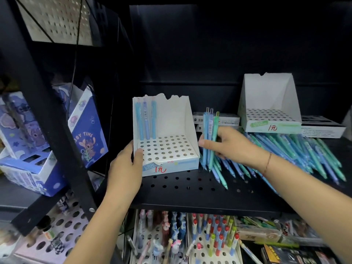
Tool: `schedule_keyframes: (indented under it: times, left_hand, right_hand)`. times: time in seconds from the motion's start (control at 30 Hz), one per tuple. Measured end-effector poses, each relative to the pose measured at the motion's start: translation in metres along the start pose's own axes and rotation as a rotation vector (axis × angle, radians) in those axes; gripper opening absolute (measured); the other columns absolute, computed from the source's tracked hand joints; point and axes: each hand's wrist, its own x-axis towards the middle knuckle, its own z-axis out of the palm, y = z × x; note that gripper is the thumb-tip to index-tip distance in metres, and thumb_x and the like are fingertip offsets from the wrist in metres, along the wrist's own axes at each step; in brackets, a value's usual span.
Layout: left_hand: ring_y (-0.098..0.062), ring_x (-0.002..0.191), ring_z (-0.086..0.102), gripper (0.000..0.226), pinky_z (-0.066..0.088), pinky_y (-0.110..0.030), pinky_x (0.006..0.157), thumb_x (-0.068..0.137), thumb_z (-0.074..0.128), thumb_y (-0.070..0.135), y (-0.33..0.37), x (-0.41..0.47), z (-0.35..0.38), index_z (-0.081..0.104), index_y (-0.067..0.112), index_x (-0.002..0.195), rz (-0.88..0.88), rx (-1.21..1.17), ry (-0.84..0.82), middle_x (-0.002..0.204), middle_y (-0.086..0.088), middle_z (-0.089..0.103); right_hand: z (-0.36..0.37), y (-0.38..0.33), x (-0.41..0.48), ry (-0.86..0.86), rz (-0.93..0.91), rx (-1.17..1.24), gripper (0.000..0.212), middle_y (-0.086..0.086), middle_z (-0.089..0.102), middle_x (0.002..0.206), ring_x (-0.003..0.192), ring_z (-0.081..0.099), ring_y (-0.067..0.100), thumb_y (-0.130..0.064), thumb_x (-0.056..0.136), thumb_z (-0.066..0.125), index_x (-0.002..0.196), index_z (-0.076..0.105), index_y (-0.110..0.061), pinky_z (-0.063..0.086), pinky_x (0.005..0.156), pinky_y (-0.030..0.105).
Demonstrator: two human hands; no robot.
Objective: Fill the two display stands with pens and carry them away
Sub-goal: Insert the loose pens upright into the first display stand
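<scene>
Black perforated shelf [190,185]: loose pens [297,149] heaped toward its right end, empty display stand [270,111] at the back right. Left hand [126,164] grips the near stand [167,141] mid-shelf, three pens [145,121] slotted along its rear-left holes. Right hand [228,143] clutches a pen bunch [209,140] upright just beside it.

Dim, dark shelving – foreground lit, soft blur, wide-angle edge distortion

**Both my hands up at the shelf**

My left hand [126,164] reaches forward from a bare forearm, palm in, thumb hooked over an edge and fingers pressed flat against the side. My right hand [228,144] comes in from the right, wrist bent leftward, thumb and fingers closed in a pinch; I think the little finger curls loose. A thin band circles that wrist.
</scene>
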Motion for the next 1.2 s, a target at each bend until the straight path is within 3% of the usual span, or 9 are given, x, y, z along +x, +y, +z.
schedule_keyframes:
  times: [0.17,0.27,0.37,0.43,0.57,0.77,0.9,1.1,1.2]
  left_hand:
    - [-0.019,0.116,0.047,0.061,0.044,-0.036,0.096,0.092,0.038,0.052,0.003,-0.005,0.0,0.041,0.018,0.143,0.101,0.115,0.153,0.125,0.0,0.045]
    - [-0.013,0.105,0.052,0.061,0.046,-0.025,0.09,0.088,0.038,0.054,0.03,-0.012,-0.003,0.049,0.02,0.137,0.312,0.005,0.164,0.118,0.005,0.05]
    - [-0.007,0.097,0.064,0.048,0.052,-0.027,0.089,0.09,0.037,0.052,0.053,-0.015,0.001,0.065,0.023,0.118,0.226,-0.364,-0.277,0.106,0.006,0.07]
    - [-0.011,0.083,0.068,0.041,0.054,-0.03,0.081,0.096,0.038,0.043,0.059,-0.016,0.005,0.07,0.017,0.1,0.143,-0.51,-0.384,0.091,0.0,0.074]
    - [-0.012,0.062,0.058,0.032,0.051,-0.025,0.063,0.1,0.042,0.028,0.052,-0.011,0.006,0.065,0.013,0.083,0.127,-0.507,-0.216,0.068,-0.001,0.067]
    - [-0.011,0.06,0.057,0.028,0.048,-0.021,0.058,0.101,0.037,0.028,0.037,-0.002,0.0,0.056,0.013,0.087,0.168,-0.461,0.066,0.067,0.0,0.065]
    - [-0.012,0.062,0.054,0.028,0.045,-0.024,0.059,0.101,0.035,0.032,0.026,-0.001,-0.002,0.052,0.016,0.085,0.184,-0.416,0.185,0.07,0.003,0.065]
    - [-0.016,0.061,0.056,0.028,0.05,-0.027,0.063,0.1,0.035,0.034,0.022,-0.009,0.004,0.054,0.018,0.087,0.211,-0.332,0.147,0.078,0.007,0.069]
    - [-0.018,0.054,0.055,0.028,0.05,-0.027,0.06,0.1,0.035,0.035,0.021,-0.009,0.003,0.055,0.019,0.089,0.185,-0.346,0.135,0.078,0.006,0.07]
  right_hand:
    - [-0.016,-0.029,0.002,0.045,-0.115,0.177,0.024,0.026,0.061,0.072,0.053,0.049,0.019,-0.03,0.091,0.06,0.088,0.063,-0.006,0.046,0.05,0.025]
    - [-0.013,-0.049,0.006,-0.062,-0.173,0.348,0.017,0.003,0.06,0.061,0.051,0.048,0.012,-0.022,0.092,0.059,0.088,0.065,-0.006,0.044,0.046,0.019]
    - [0.003,-0.067,0.012,-0.184,-0.257,0.394,0.024,-0.001,0.061,0.062,0.051,0.049,0.012,-0.022,0.093,0.058,0.088,0.062,0.001,0.043,0.047,0.018]
    - [0.013,-0.075,0.018,-0.201,-0.301,0.363,0.029,0.004,0.059,0.064,0.051,0.049,0.012,-0.024,0.094,0.058,0.086,0.06,0.004,0.045,0.05,0.02]
    - [0.022,-0.084,0.033,-0.167,-0.322,0.291,0.022,0.007,0.06,0.07,0.054,0.054,0.014,-0.023,0.093,0.061,0.095,0.057,-0.002,0.048,0.052,0.024]
    - [0.015,-0.096,0.059,0.073,-0.293,0.514,0.021,0.01,0.056,0.077,0.054,0.053,0.013,-0.016,0.097,0.054,0.116,0.048,-0.011,0.049,0.049,0.025]
    - [0.013,-0.09,0.084,0.245,-0.297,0.281,0.015,0.004,0.061,0.087,0.06,0.056,0.01,-0.022,0.1,0.043,0.114,0.048,-0.016,0.05,0.05,0.021]
    - [0.048,-0.056,0.101,0.269,-0.279,-0.019,0.074,0.013,0.065,0.073,0.062,0.066,0.028,-0.02,0.093,0.059,0.144,0.01,-0.038,0.057,0.061,0.047]
    - [0.057,-0.049,0.103,0.255,-0.276,-0.048,0.079,0.014,0.065,0.073,0.064,0.065,0.027,-0.02,0.093,0.059,0.147,0.004,-0.038,0.057,0.064,0.047]
